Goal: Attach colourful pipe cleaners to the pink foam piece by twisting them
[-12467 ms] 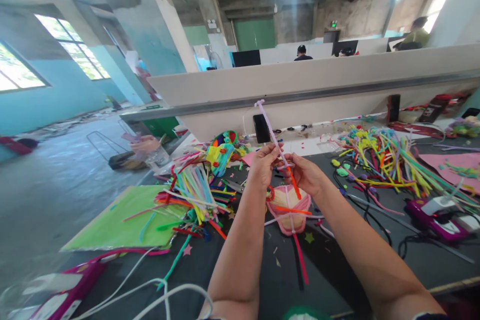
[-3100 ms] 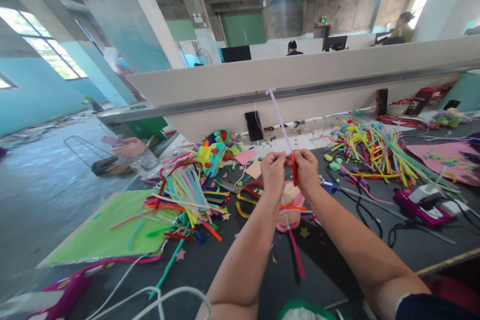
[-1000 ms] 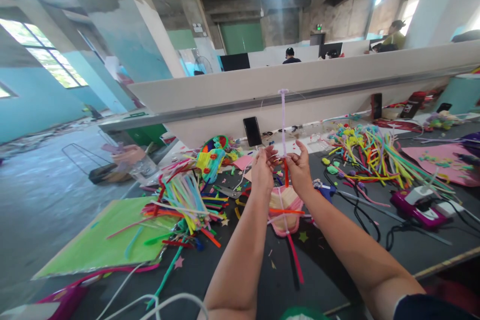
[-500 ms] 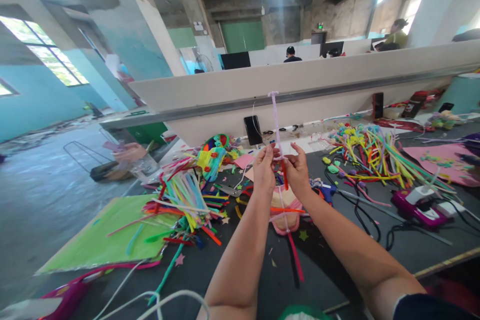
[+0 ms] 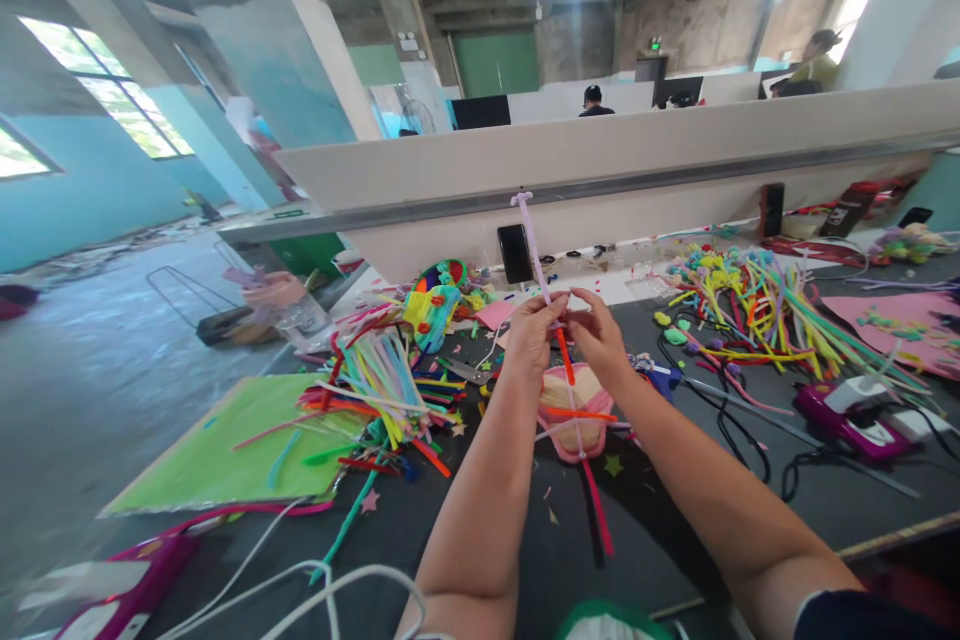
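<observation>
My left hand [image 5: 529, 338] pinches a lilac pipe cleaner [image 5: 534, 245] that rises, leaning left, to a small crosspiece at its top. Close by on the right, my right hand [image 5: 598, 332] has its fingertips closed on the same piece near its lower end. An orange-red pipe cleaner [image 5: 564, 357] hangs down between the two hands. Beneath them lies a pink-edged, cream-coloured fuzzy shape [image 5: 571, 442], crossed by lilac and orange stems. A red stem [image 5: 598, 508] runs from its lower end towards me. My fingers partly hide the join.
Left lie a bundle of pipe cleaners [image 5: 386, 375], scissors [image 5: 466, 370] and a green sheet [image 5: 225, 440]. A phone [image 5: 514, 253] leans on the partition [image 5: 480, 170]. Right are another pipe cleaner pile [image 5: 765, 310], a purple power strip [image 5: 847, 420] and black cables. People sit beyond the partition.
The top of the lilac pipe cleaner has tilted left. My right hand's raised fingers have come in closer to my left hand. The view has shifted slightly.
</observation>
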`<state>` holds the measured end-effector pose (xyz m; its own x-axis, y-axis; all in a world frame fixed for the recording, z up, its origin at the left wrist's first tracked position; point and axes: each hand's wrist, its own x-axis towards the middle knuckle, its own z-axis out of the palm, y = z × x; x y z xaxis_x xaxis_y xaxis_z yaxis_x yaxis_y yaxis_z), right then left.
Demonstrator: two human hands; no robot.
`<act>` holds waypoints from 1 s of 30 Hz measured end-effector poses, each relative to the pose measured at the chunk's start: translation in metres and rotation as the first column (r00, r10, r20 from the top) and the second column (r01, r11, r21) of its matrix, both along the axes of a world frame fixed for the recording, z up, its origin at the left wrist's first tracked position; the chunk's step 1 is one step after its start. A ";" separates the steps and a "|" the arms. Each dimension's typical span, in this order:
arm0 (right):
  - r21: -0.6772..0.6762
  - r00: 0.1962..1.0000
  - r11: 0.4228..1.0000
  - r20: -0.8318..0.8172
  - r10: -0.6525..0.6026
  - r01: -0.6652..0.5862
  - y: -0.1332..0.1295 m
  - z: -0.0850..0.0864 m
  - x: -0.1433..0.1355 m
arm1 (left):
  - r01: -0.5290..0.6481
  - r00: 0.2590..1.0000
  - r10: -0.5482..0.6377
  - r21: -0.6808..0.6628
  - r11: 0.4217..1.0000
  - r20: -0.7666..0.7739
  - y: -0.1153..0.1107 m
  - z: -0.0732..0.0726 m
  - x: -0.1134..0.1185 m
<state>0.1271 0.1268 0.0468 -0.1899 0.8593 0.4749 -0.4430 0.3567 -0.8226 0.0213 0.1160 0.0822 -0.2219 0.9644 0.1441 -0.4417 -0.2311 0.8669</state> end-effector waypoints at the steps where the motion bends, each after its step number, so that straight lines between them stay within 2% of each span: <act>1: 0.006 0.999 0.999 0.023 -0.037 0.037 0.003 0.004 0.007 | 0.009 1.000 -0.009 -0.001 1.000 -0.002 0.001 0.000 0.000; 4: 0.057 0.985 0.984 0.022 -0.170 0.168 0.010 0.018 0.026 | 0.044 0.998 -0.045 -0.034 0.998 -0.041 0.001 -0.001 0.000; 10: 0.080 0.981 0.978 -0.015 -0.191 0.192 0.019 0.031 0.043 | 0.123 0.987 -0.130 -0.072 0.990 -0.098 -0.006 0.002 0.011; 15: 0.082 0.986 0.983 -0.006 -0.166 0.166 0.025 0.030 0.051 | 0.155 0.978 -0.166 -0.096 0.983 -0.124 -0.012 0.007 0.022; 22: 0.128 0.991 0.983 -0.038 -0.128 0.132 0.033 0.026 0.056 | 0.182 0.974 -0.193 -0.100 0.978 -0.120 -0.013 0.003 0.028; 30: 0.155 0.978 0.966 -0.023 -0.206 0.207 0.031 0.021 0.047 | 0.168 0.977 -0.179 -0.100 0.981 -0.113 -0.014 0.004 0.027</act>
